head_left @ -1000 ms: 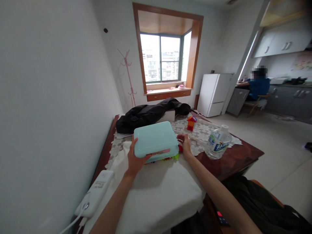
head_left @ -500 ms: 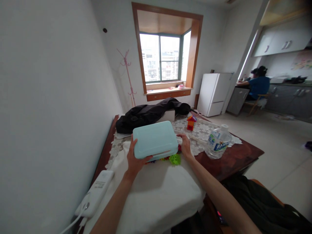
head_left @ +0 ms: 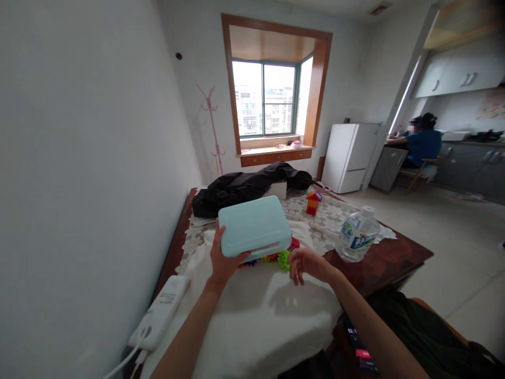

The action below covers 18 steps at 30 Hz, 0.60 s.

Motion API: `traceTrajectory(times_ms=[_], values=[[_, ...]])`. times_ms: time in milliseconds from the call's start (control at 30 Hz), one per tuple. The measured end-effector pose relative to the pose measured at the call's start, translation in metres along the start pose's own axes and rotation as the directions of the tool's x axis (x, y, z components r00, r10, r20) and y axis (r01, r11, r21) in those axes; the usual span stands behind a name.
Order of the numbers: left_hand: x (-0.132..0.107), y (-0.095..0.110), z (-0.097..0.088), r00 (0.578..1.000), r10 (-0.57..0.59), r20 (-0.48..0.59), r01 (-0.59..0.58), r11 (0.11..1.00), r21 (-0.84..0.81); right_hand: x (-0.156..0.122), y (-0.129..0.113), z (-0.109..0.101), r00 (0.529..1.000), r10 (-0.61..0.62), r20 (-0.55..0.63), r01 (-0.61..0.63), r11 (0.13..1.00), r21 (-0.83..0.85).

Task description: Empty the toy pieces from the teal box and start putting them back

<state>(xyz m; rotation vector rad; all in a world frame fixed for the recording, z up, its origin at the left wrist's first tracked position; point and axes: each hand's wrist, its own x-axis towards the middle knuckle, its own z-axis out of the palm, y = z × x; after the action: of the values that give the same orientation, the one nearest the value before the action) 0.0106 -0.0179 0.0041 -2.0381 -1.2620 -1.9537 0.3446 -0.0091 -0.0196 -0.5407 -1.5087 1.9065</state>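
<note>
1. Two bare forearms reach up from the bottom edge over a white cloth spread on the near end of the worktop; a white power strip lies at the cloth's left edge, beside the wall.
2. Just past it, the right hand hovers above the cloth with its fingers loosely curled and holding nothing, close to a heap of bright plastic pieces.
3. At the left, the left hand grips the near left corner of a pale blue box, thumb on top and fingers underneath; the box is tilted up over the coloured heap.
4. Right of the box, a clear water bottle lies on a lace mat.
5. Farther back stand a small red and yellow toy and a black jacket.
6. Beyond the worktop are a window, a white fridge, and a seated person in blue.
</note>
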Motion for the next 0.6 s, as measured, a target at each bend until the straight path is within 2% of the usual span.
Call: traceTrajectory(times_ms=[33, 67, 100, 133, 267, 367, 467, 600], values=[[0.000, 0.000, 0.000, 1.000, 0.002, -0.001, -0.002, 1.000, -0.005, -0.004, 0.002, 0.003, 0.980, 0.123, 0.158, -0.124, 0.992, -0.007], [0.000, 0.001, 0.000, 1.000, 0.007, -0.001, -0.007, 1.000, -0.008, -0.006, 0.005, 0.005, 0.946, 0.196, 0.258, -0.199, 0.980, -0.014], [0.000, 0.001, -0.001, 1.000, 0.015, -0.001, -0.015, 1.000, -0.009, -0.005, 0.007, 0.005, 0.927, 0.222, 0.301, -0.230, 0.973, -0.008], [0.000, 0.001, -0.001, 1.000, 0.025, -0.004, -0.025, 1.000, -0.009, -0.002, 0.008, 0.005, 0.930, 0.217, 0.298, -0.230, 0.973, 0.011], [0.001, 0.000, -0.002, 0.998, 0.054, -0.027, -0.054, 0.998, -0.025, 0.013, 0.013, -0.001, 0.983, 0.127, 0.135, -0.139, 0.987, 0.085], [0.000, -0.002, -0.002, 0.997, 0.074, -0.030, -0.075, 0.996, -0.038, 0.016, 0.015, -0.003, 0.989, 0.087, 0.123, -0.096, 0.993, 0.069], [0.000, -0.005, -0.001, 0.992, 0.126, -0.003, -0.126, 0.991, -0.046, 0.012, 0.013, 0.005, 0.966, 0.097, 0.239, -0.113, 0.992, 0.054], [-0.002, -0.008, -0.001, 0.986, 0.165, 0.036, -0.163, 0.986, -0.034, 0.015, 0.004, 0.028, 0.848, 0.248, 0.468, -0.273, 0.962, -0.015]])
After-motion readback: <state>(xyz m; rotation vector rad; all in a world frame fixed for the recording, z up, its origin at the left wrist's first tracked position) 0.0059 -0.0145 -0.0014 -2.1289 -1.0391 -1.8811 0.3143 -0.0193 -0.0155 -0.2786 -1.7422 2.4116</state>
